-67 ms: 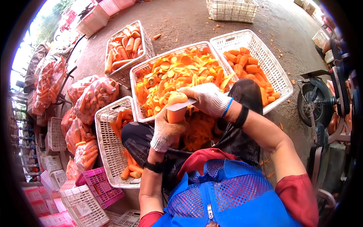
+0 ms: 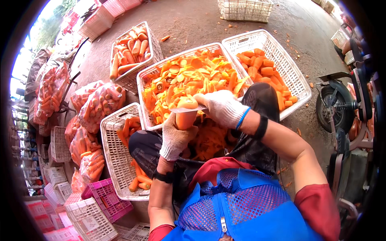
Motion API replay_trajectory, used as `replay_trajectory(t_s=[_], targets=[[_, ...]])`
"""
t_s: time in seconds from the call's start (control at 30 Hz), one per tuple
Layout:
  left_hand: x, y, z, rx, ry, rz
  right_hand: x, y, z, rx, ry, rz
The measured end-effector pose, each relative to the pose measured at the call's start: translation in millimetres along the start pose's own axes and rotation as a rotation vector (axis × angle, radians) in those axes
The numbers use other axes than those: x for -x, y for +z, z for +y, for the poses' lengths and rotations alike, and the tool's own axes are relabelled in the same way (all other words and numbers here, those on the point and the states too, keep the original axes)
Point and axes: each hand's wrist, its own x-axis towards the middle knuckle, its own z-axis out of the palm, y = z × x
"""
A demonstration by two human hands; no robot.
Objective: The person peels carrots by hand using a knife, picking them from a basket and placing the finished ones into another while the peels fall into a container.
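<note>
Four white baskets ring the frame's centre on the grey concrete ground [image 2: 193, 20]: I see the middle basket [image 2: 145, 80] heaped with orange trimmings, one at upper right [image 2: 299, 86] and one at upper left [image 2: 155, 48] with whole carrots, one at lower left [image 2: 110, 160] part filled. Bagged carrots [image 2: 98, 106] crowd the left edge. At centre, my left hand [image 2: 175, 138] is clenched round a carrot [image 2: 185, 116] standing upright, its long axis vertical. My right hand [image 2: 223, 107] grips a knife [image 2: 187, 109], its blade lying flat across the carrot's top, just right of it.
</note>
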Motion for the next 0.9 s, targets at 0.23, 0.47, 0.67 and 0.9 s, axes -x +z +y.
replay_trajectory(t_s=[0.23,0.47,0.67,0.9], targets=[[-5.2,9.1,8.5,0.000,0.032,-0.091,-0.4,15.1,40.8,-0.110,-0.228,0.182],[-17.0,0.7,-13.3,-0.150,0.049,-0.010,-2.7,16.0,14.2,0.008,0.102,-0.035],[-20.1,-2.0,-14.9,-0.074,0.069,0.045,-25.4,19.6,27.3,-0.024,-0.023,-0.005],[-36.1,-16.6,-24.4,0.143,-0.106,0.041,-72.5,46.7,43.9,-0.015,-0.159,0.063]])
